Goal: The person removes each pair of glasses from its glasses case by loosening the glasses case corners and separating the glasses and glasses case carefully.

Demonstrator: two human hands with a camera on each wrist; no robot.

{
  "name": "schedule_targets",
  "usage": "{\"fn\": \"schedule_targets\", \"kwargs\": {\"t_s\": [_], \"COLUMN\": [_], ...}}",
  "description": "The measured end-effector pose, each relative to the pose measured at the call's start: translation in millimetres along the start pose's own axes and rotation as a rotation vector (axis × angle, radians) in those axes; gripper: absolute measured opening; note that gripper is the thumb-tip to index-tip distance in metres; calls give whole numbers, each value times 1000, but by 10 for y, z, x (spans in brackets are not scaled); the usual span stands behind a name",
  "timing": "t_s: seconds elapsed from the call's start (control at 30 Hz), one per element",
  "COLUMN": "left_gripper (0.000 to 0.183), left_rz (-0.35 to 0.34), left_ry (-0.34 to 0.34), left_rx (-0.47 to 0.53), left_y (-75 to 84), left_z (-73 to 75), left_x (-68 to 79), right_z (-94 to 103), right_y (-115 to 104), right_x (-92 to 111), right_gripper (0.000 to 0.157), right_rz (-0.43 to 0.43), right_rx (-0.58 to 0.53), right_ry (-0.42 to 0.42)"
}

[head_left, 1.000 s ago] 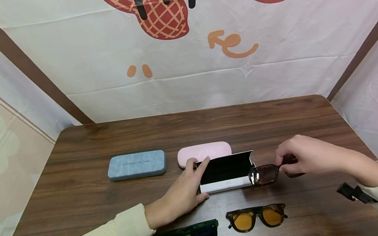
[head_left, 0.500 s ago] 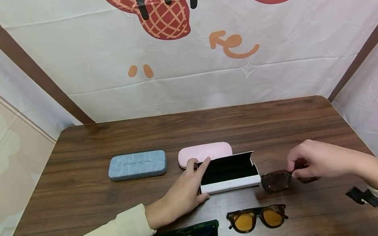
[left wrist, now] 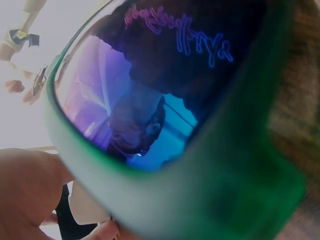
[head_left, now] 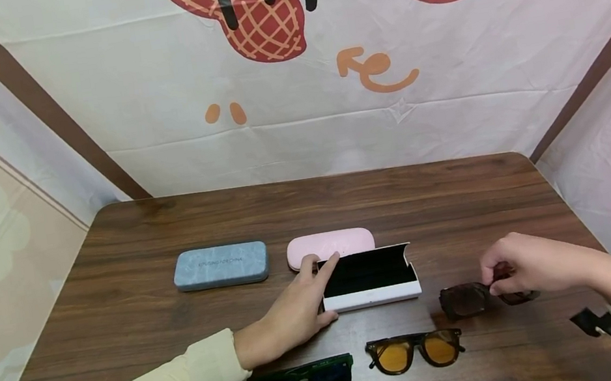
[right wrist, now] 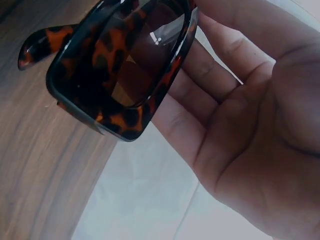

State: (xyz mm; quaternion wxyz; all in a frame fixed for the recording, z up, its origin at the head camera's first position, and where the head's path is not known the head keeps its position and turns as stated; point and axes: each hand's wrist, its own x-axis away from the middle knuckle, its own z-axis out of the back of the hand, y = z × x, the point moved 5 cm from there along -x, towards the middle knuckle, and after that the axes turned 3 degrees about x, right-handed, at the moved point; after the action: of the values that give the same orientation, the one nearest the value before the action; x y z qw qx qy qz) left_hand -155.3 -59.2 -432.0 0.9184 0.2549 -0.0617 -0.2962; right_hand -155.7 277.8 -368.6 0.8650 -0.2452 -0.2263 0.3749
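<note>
My right hand (head_left: pixel 538 264) pinches tortoiseshell sunglasses (head_left: pixel 464 300) near the bridge, low over the table's right side. The right wrist view shows their mottled brown frame (right wrist: pixel 137 120), with one temple tip poking out on the left. An opened glasses case (head_left: pixel 373 297), white outside and black inside, lies left of them with nothing visible inside. My left hand (head_left: pixel 291 314) grips its left end, thumb at the front and a finger along the lid edge. Close below that wrist are green-framed sunglasses (head_left: pixel 331 379), whose mirrored lens (left wrist: pixel 145 115) fills much of the left wrist view.
A pink case (head_left: pixel 331 244) sits directly behind the opened one, partly hidden by it. To its left is a closed blue case (head_left: pixel 221 267). Yellow-lensed glasses (head_left: pixel 442 349) lie in front of the opened case. All rest on a brown wooden table (head_left: pixel 117 278).
My right hand has moved right and toward me with the tortoiseshell sunglasses, from the opened case's right end to beside it. My left hand has kept its place on the case.
</note>
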Motion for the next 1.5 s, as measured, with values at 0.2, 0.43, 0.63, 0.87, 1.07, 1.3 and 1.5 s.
{"fn": "schedule_targets", "kwargs": {"t_s": [0.2, 0.43, 0.63, 0.87, 1.07, 1.3, 1.5], "left_gripper": [94, 94, 94, 94, 94, 95, 94], "left_rz": [-4, -1, 6, 8, 12, 11, 3], "left_ry": [0, 0, -2, -6, -8, -8, -2], "left_rx": [4, 4, -1, -1, 2, 4, 2], "left_y": [1, -3, -4, -2, 2, 6, 5], "left_z": [7, 4, -2, 0, 6, 9, 5], "left_x": [8, 10, 5, 0, -6, -4, 1], "right_z": [-36, -82, -128, -196, -240, -273, -311], "right_y": [97, 174, 234, 294, 355, 417, 471], "right_x": [87, 168, 215, 248, 284, 323, 355], "right_gripper": [15, 16, 18, 19, 17, 17, 18], "right_rz": [4, 28, 23, 14, -7, -18, -44], "right_rx": [-31, -58, -85, -127, -156, -171, -168], "right_ry": [-11, -15, -21, -38, -52, -59, -57]}}
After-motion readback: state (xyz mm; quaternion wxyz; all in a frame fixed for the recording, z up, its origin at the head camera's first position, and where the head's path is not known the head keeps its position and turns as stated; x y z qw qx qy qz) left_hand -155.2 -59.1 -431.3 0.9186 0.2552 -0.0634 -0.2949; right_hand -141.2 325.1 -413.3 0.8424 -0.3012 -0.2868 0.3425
